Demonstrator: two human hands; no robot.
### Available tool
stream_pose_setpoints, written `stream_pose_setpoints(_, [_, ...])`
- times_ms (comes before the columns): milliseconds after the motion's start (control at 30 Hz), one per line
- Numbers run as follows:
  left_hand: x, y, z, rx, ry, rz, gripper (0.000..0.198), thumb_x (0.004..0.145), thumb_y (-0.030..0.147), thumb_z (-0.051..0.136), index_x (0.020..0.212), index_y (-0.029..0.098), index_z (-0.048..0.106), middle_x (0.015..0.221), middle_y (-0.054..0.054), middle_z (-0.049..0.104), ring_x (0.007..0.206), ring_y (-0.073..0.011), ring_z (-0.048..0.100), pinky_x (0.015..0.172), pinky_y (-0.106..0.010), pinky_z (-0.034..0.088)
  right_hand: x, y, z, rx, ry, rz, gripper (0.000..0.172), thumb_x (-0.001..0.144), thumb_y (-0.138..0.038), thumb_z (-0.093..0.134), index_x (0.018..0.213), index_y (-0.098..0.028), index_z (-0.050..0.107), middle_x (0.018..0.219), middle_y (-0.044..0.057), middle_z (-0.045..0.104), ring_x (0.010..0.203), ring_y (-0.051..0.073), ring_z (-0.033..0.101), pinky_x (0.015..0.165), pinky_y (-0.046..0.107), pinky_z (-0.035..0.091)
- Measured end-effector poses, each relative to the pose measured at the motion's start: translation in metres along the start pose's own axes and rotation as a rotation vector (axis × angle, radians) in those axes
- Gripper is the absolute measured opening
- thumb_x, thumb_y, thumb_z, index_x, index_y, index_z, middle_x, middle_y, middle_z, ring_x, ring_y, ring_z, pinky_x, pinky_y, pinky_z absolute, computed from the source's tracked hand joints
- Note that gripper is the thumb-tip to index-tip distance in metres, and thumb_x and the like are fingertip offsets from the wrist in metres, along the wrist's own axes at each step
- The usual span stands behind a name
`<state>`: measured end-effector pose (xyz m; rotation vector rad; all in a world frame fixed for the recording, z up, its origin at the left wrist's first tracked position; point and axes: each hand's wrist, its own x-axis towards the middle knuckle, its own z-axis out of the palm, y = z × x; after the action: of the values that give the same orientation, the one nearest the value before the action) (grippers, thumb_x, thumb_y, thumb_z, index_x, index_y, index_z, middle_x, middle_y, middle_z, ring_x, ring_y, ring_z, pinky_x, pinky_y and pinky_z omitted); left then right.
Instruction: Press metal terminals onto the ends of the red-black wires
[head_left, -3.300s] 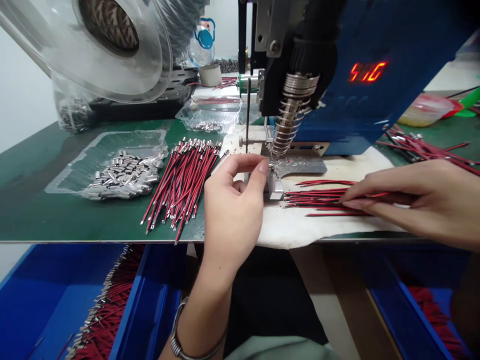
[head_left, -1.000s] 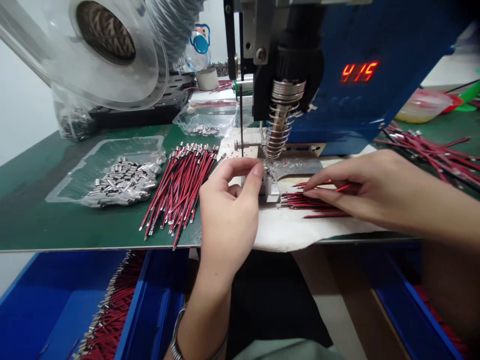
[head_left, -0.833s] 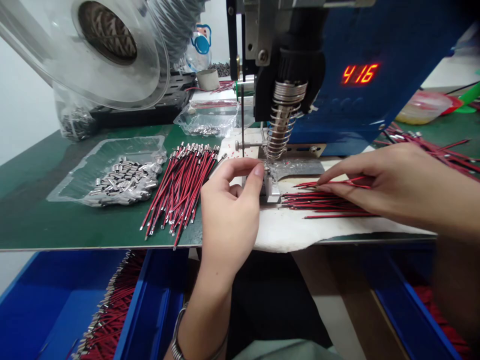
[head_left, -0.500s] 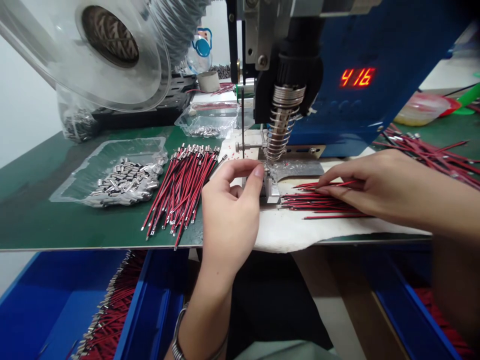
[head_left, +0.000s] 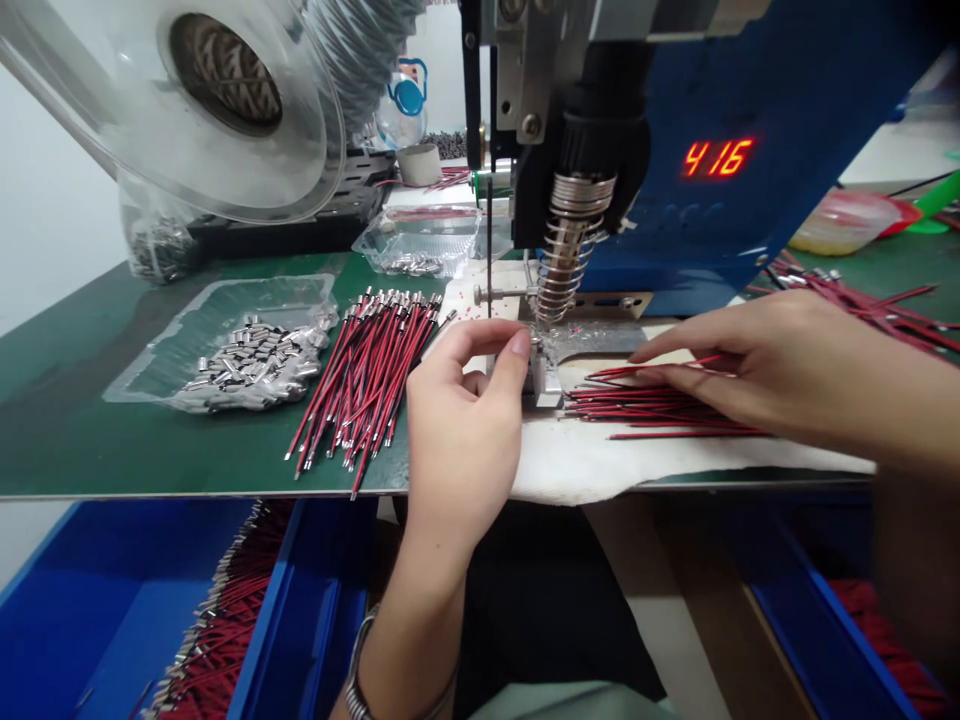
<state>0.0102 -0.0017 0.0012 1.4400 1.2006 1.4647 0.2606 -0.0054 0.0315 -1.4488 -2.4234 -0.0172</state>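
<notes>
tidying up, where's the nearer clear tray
In the head view, the nearer clear tray sits at left on the green table, beside a red wire pile.

The flat green table (head_left: pixel 67 450) carries a big blue machine (head_left: pixel 795 80), and a white cloth (head_left: pixel 585 470) lies on the table under the front of the machine. To the left of the machine is a pile of red and black wires (head_left: pixel 367 370), with a big clear tray (head_left: pixel 154 355) farther left of the machine and a small clear tray (head_left: pixel 375 240) to its left, farther back. A second heap of wires (head_left: pixel 847 295) lies to the right of the machine.
</notes>
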Motion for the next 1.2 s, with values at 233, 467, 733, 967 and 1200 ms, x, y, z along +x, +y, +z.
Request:
stream_pose_setpoints(233, [0.0,0.001,0.0,-0.002,0.005,-0.003,0.007,0.094,0.029,0.08,0.092,0.022,0.08,0.098,-0.005,0.081,0.084,-0.0177,0.072,0.059,-0.024,0.052,-0.002,0.01,-0.002,-0.074,-0.14,0.102,0.034,0.101,-0.033,0.053,0.104,-0.023,0.085,0.066,0.004,0.077,0.057,0.018,0.066,0.06,0.031,0.041])
stream_pose_setpoints(467, [0.0,-0.001,0.0,-0.009,0.0,0.0,0.008,0.094,0.03,0.08,0.094,0.023,0.08,0.099,-0.006,0.082,0.083,-0.0181,0.072,0.06,-0.025,0.052,0.001,0.013,-0.004,-0.034,-0.21,0.107,0.035,0.104,-0.036,0.049,0.104,-0.026,0.082,0.071,0.002,0.078,0.059,0.018,0.068,0.063,0.031,0.041])
stream_pose_setpoints(733, [-0.001,-0.001,0.0,-0.017,0.007,0.004,0.008,0.094,0.029,0.079,0.094,0.022,0.081,0.098,-0.005,0.081,0.083,-0.0168,0.072,0.06,-0.023,0.052,0.003,0.02,-0.004,0.018,-0.219,0.143,0.037,0.1,-0.044,0.05,0.096,-0.026,0.082,0.055,-0.002,0.068,0.045,0.015,0.054,0.057,0.031,0.037])
stream_pose_setpoints(967, [0.001,0.0,0.001,-0.015,0.018,-0.001,0.004,0.094,0.023,0.077,0.092,0.021,0.08,0.094,-0.004,0.081,0.08,-0.0155,0.07,0.061,-0.023,0.051,0.001,0.017,-0.002,-0.014,-0.087,0.069,0.037,0.096,-0.045,0.051,0.094,-0.026,0.083,0.055,0.0,0.068,0.049,0.018,0.062,0.055,0.03,0.037])
stream_pose_setpoints(1200, [0.0,0.0,0.001,-0.005,0.025,0.009,0.005,0.093,0.025,0.078,0.091,0.021,0.08,0.095,-0.004,0.081,0.083,-0.0164,0.071,0.061,-0.023,0.051,-0.007,-0.003,-0.006,0.026,-0.006,-0.085,0.03,0.105,-0.044,0.057,0.1,-0.028,0.083,0.066,-0.002,0.076,0.053,0.016,0.066,0.057,0.028,0.042])
